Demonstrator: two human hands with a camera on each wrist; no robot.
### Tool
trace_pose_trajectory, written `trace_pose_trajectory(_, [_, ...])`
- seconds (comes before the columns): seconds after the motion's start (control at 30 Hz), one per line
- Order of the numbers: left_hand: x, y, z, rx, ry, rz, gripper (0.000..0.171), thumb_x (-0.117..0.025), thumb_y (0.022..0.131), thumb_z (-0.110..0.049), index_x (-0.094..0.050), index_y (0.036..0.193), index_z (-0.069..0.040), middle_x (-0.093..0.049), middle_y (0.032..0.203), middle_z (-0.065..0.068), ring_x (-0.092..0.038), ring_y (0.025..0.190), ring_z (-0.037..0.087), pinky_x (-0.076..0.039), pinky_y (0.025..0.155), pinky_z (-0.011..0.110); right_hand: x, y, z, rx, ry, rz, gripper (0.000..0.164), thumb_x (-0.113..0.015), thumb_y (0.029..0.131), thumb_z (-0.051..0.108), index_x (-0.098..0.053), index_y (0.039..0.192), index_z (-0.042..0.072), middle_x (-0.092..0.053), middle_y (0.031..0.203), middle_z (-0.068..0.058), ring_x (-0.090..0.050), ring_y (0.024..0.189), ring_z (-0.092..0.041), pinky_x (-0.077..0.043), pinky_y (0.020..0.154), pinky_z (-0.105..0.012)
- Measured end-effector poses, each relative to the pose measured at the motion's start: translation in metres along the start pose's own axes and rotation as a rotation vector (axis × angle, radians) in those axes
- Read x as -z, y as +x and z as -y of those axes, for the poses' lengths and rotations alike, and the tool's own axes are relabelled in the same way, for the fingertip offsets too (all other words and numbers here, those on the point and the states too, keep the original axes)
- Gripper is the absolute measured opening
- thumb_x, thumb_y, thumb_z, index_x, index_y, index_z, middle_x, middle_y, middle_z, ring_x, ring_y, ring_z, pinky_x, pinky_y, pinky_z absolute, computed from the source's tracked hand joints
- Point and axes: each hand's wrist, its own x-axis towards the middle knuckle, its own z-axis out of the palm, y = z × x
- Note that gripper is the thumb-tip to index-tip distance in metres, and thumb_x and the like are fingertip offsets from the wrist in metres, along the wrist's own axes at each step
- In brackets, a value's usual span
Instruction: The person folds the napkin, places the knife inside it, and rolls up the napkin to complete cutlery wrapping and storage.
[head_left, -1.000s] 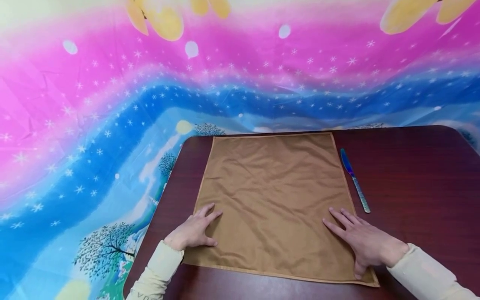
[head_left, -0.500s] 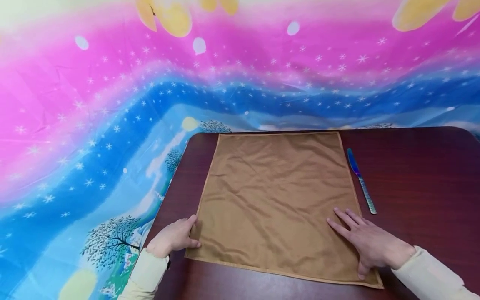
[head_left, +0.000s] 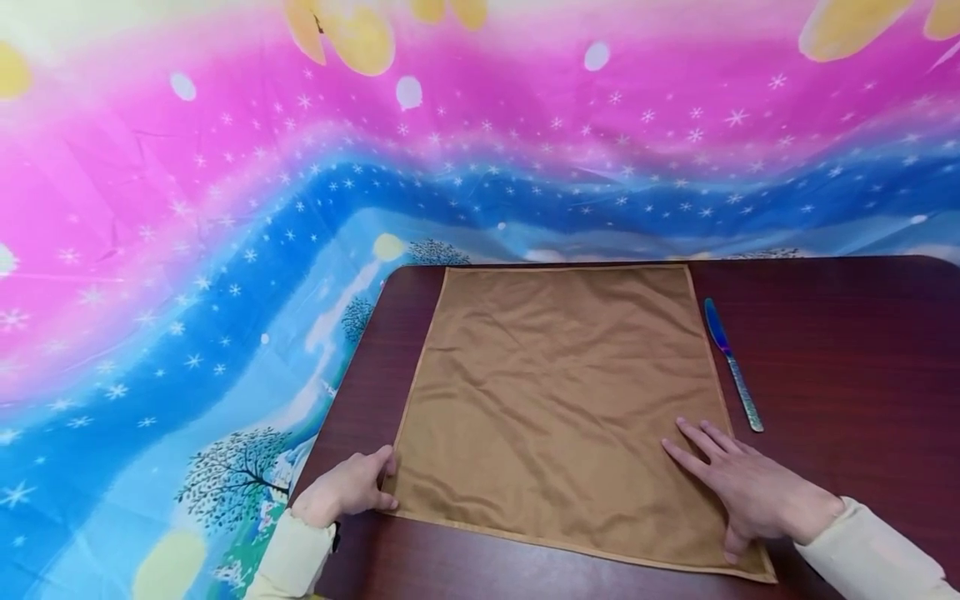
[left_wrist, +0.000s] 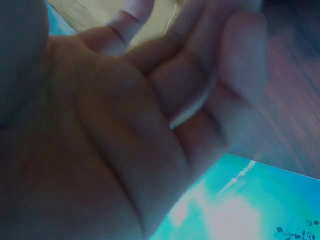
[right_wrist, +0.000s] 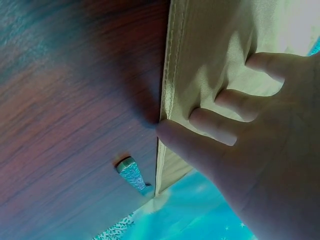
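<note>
A tan cloth napkin [head_left: 555,392] with a stitched hem lies spread out and lightly wrinkled on the dark wooden table. At its near left corner is my left hand [head_left: 348,487], thumb and index finger apart at the edge; in the left wrist view the fingers [left_wrist: 180,85] are loosely bent with no cloth gripped. My right hand [head_left: 757,492] rests spread on the napkin's near right part. Its fingertips touch the fabric in the right wrist view, the little finger [right_wrist: 187,145] at the hem. A table knife [head_left: 733,365] with a blue blade lies just beyond the right edge.
The dark wooden table [head_left: 847,358] has rounded far corners, and its surface shows on both sides of the napkin. A pink and blue printed backdrop [head_left: 480,125] hangs behind it and down the left side.
My left hand has drawn back leftward off the cloth to its left edge near the corner. The right hand stays in place on the napkin. The head view has shifted slightly.
</note>
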Motion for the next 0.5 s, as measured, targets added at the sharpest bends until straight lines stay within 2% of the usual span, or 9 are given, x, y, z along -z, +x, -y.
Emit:
trace_pose_trajectory(0.3, [-0.010,0.003,0.003,-0.104,0.032,-0.017,0.035,-0.079,0.078,-0.012,-0.049,0.097,-0.013,-0.049,0.071,0.003,-0.046,0.069,0.017,-0.039,0.066,0.035,0.000,-0.001,-0.001,-0.014,0.012,0.009,0.133,-0.095,0.029,0.036,-0.038,0.146,0.010,-0.025,0.153,-0.024,-0.029,0.134,-0.054,-0.036,0.096,-0.067])
trace_pose_trajectory(0.5, [-0.013,0.003,0.002,-0.064,0.033,-0.025,0.034,-0.078,0.078,-0.010,-0.049,0.095,-0.013,-0.051,0.073,0.004,-0.047,0.071,0.019,-0.040,0.067,0.037,0.000,-0.001,0.000,-0.003,0.008,0.001,0.132,-0.095,0.030,0.036,-0.038,0.146,0.010,-0.026,0.152,-0.023,-0.028,0.134,-0.052,-0.037,0.097,-0.066])
